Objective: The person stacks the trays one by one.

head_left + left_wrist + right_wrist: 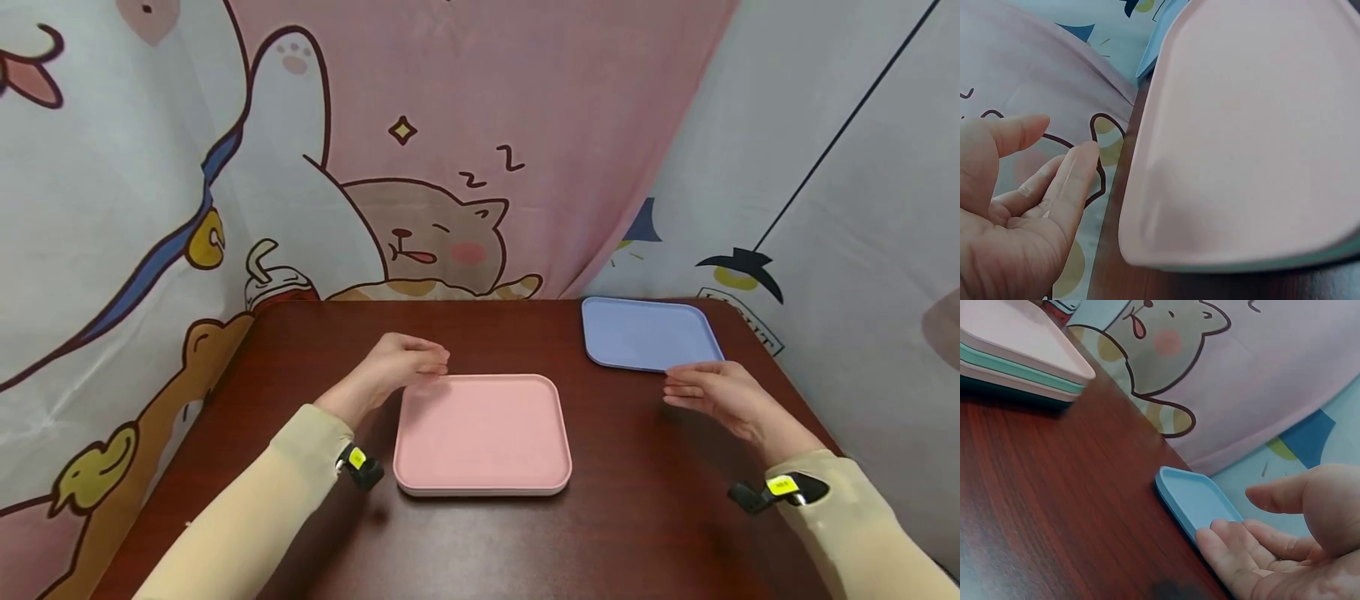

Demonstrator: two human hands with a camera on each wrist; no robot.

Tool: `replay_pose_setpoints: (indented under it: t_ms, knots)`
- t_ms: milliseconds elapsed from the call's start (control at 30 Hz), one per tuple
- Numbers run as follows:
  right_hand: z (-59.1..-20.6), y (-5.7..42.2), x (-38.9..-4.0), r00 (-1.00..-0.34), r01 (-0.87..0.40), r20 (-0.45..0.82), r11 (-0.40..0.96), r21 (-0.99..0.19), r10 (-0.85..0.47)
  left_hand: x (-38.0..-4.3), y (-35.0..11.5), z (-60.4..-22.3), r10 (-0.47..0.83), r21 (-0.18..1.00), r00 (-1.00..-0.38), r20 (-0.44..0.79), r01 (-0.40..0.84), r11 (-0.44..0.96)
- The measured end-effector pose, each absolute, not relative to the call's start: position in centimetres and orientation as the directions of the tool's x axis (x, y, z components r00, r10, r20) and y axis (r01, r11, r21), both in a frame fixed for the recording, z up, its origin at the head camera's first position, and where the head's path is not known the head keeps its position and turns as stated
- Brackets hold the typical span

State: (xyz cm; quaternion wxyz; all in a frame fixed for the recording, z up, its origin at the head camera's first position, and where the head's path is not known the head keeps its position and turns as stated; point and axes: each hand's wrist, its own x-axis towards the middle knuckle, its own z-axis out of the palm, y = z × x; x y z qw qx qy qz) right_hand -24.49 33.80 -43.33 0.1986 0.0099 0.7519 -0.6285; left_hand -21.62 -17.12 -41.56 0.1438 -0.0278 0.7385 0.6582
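On the table lies a stack of rectangular trays with a pink tray [483,433] on top. The right wrist view shows a mint-green tray [1022,371] beneath it and another pink layer lower down. My left hand [401,367] hovers by the stack's far left corner, fingers loosely bent and holding nothing. A blue tray [648,333] lies at the far right of the table. My right hand [716,396] is beside that tray's near right corner, fingers extended and nothing in its grasp; whether its fingertips touch the rim, I cannot tell.
Both trays rest on a dark reddish-brown wooden table [600,517]. A printed curtain [480,100] with cartoon animals hangs directly behind the table's far edge and along both sides. Each wrist wears a black strap-on camera, such as the left one [363,468].
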Motion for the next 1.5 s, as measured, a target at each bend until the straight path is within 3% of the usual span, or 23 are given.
replay_pose_setpoints:
  t_ms: [933, 1300, 1500]
  knots:
    - [-44.0, 39.6, -27.3, -0.937, 0.324, -0.345, 0.240, -0.915, -0.054, -24.7, -11.5, -40.6, 0.168, 0.962, -0.949, -0.265, -0.249, 0.114]
    - [-44.6, 41.3, -28.0, -0.940, 0.337, -0.342, 0.136, -0.931, -0.013, -26.4, -9.0, -41.3, 0.164, 0.965, -0.952, -0.260, -0.249, 0.087]
    - [-44.9, 42.0, -28.3, -0.942, 0.332, -0.335, 0.200, -0.922, 0.016, -26.9, -7.2, -41.7, 0.179, 0.965, -0.949, -0.262, -0.255, 0.058]
